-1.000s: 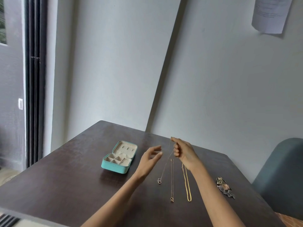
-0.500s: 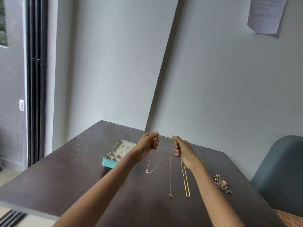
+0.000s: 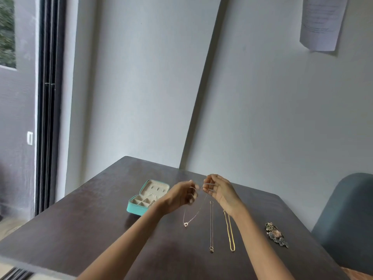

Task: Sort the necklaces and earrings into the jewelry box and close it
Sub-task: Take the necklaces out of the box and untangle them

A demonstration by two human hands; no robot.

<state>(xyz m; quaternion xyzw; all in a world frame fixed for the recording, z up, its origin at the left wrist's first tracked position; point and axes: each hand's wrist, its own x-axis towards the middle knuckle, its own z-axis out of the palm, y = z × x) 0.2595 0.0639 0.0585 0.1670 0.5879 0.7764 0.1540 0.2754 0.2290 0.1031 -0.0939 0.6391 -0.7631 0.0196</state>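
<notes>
Within the last second the left hand had joined the right hand, both pinching the pendant necklace lifted off the dark table, ready for the open teal jewelry box at nine o'clock.

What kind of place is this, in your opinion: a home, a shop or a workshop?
Probably a room in a home, though I cannot be sure. A plain dark table stands in a corner of bare grey walls, with a padded chair beside it and a sliding glass door at the left. Nothing suggests a shop.
</notes>
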